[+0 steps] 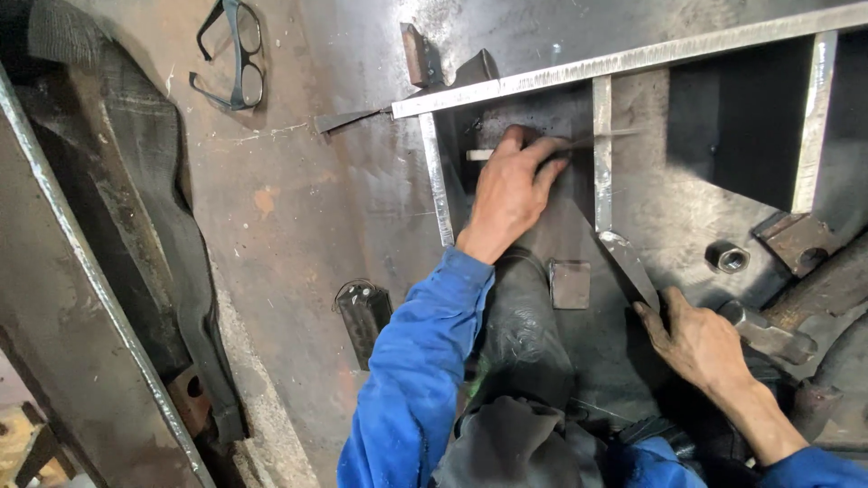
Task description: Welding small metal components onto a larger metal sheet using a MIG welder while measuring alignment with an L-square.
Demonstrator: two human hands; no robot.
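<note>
Up top, a white chalk stick lies across the dark steel plate, inside a welded frame of flat steel bars, its left end poking out from under the left hand. That hand is curled, fingers pinching the chalk against the plate. Right hand lies lower right, fingers loosely spread and flat on the plate, touching the lower tip of an upright frame bar; it grips nothing. Small square steel piece sits between the hands. Hex nut lies just right of that. Safety glasses rest far upper left, well apart.
</note>
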